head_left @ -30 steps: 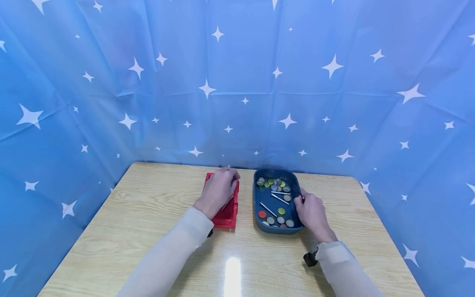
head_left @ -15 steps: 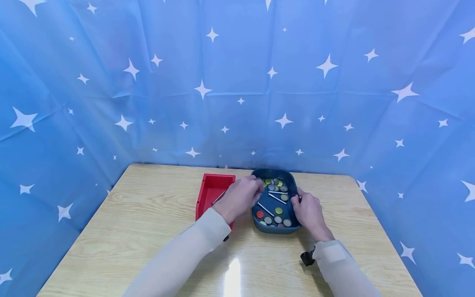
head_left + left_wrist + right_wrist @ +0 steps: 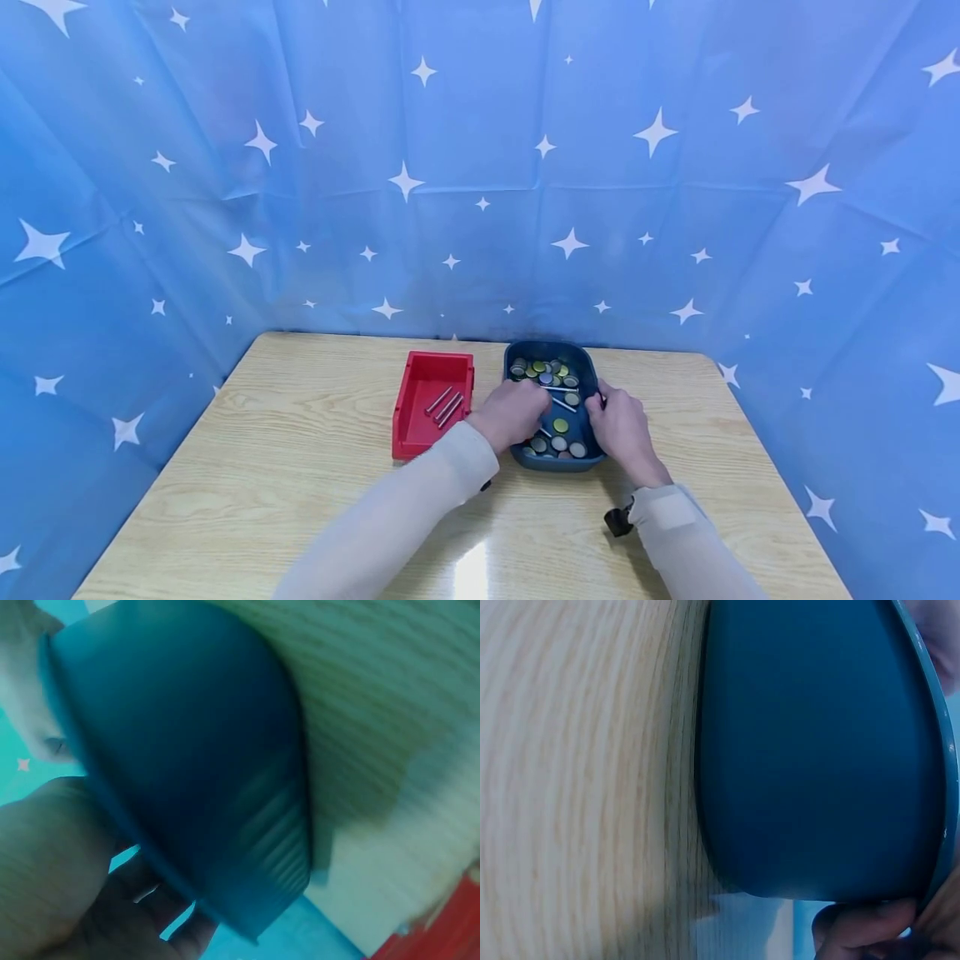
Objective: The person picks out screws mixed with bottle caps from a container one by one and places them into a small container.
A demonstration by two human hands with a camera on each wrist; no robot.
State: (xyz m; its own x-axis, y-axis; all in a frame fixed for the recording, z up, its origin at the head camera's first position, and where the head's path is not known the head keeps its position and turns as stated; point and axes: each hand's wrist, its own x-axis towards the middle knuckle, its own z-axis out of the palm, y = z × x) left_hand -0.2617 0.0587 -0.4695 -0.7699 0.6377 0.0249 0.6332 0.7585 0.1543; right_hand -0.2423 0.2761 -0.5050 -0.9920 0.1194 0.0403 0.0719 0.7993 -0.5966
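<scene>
From my end, the dark blue tray (image 3: 557,465) sits flat toward the far side of the surface (image 3: 315,433), holding bottle caps (image 3: 560,426) in yellow, grey and other colours, plus a few metal bolts (image 3: 558,389) among them. The person's right hand (image 3: 621,423) grips the tray's right rim. The left hand (image 3: 516,410) reaches over the left rim, fingertips inside; I cannot tell whether they pinch anything (hand and wall hide them from me). To the left, apart from the tray, stands the red bin (image 3: 418,427) with three loose bolts (image 3: 447,407) lying slantwise, side by side. Beyond hangs a blue backdrop (image 3: 480,150) with white stars.
</scene>
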